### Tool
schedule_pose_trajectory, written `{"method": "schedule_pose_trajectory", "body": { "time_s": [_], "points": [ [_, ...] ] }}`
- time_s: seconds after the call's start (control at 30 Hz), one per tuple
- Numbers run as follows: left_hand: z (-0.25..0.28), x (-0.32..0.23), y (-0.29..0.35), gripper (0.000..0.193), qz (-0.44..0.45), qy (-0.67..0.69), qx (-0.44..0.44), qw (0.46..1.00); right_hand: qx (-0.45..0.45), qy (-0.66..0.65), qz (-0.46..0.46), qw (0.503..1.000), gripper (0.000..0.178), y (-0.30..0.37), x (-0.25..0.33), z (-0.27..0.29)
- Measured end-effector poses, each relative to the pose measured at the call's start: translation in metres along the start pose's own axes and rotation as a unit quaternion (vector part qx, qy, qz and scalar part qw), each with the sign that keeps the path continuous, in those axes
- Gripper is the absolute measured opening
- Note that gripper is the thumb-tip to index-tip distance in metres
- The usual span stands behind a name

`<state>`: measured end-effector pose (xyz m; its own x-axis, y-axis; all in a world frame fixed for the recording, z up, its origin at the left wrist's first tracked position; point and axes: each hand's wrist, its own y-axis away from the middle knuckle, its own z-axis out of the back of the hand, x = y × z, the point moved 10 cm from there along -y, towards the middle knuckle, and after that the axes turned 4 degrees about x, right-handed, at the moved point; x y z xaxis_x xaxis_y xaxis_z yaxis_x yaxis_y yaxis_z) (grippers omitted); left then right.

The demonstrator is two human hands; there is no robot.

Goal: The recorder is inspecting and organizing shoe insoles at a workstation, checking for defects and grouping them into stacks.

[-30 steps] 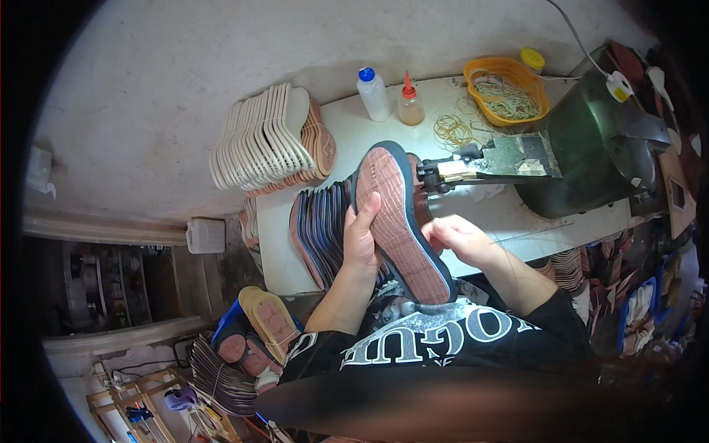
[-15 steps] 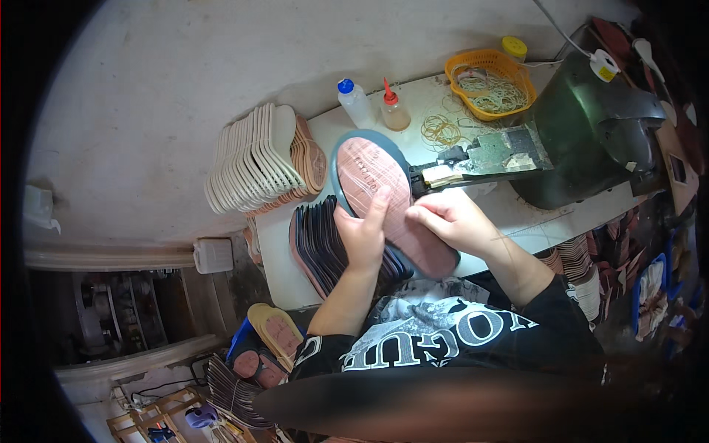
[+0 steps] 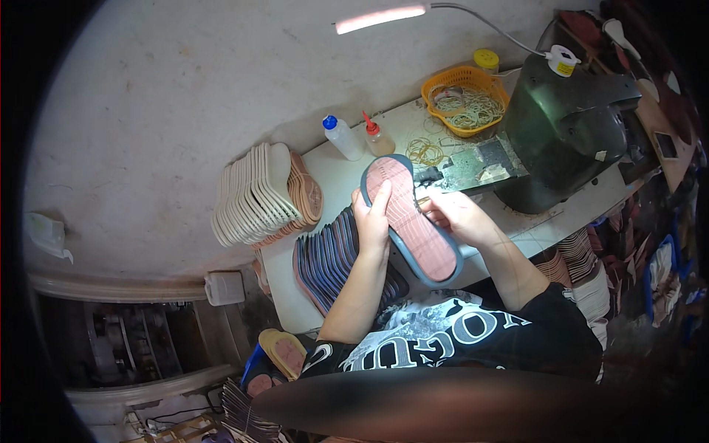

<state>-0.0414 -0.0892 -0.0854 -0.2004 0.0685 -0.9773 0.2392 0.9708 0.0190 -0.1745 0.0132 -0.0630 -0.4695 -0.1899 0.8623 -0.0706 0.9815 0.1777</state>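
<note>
A shoe sole (image 3: 419,221), pink on its upward face with a blue-grey rim, is tilted above the table in front of me. My left hand (image 3: 374,220) grips its left edge, thumb lying across the pink face. At the opposite edge, my right hand (image 3: 459,217) is closed with curled fingers, close to the arm of a sewing machine (image 3: 484,164). A small tan bit shows at those right fingertips, too small to name. Left of the sole, a row of dark blue soles (image 3: 325,258) stands packed on edge, partly behind my left forearm.
Pale insoles (image 3: 255,196) stand in a row at the table's left. Behind are a blue-capped bottle (image 3: 342,139), a red-tipped bottle (image 3: 379,140), loose bands (image 3: 425,152) and an orange basket (image 3: 467,129) of cords. The dark machine body (image 3: 565,140) fills the right. A lamp (image 3: 380,18) hangs above.
The sole has been turned in my hands and now shows its blue-grey rim along the lower end. My right hand has shifted up along its edge, nearer the machine. The view has tilted.
</note>
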Motion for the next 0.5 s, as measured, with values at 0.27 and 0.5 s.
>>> {"method": "schedule_pose_trajectory", "body": {
  "time_s": [0.27, 0.5],
  "points": [
    [-0.029, -0.011, -0.017, 0.030, -0.005, 0.056, 0.036, 0.998, 0.046, 0.021, -0.049, 0.998, 0.025, 0.027, -0.015, 0.017],
    [-0.033, -0.009, -0.039, 0.029, 0.031, 0.017, 0.048, 0.998, 0.028, -0.090, -0.086, 0.992, 0.034, 0.042, -0.038, -0.009]
  ]
}}
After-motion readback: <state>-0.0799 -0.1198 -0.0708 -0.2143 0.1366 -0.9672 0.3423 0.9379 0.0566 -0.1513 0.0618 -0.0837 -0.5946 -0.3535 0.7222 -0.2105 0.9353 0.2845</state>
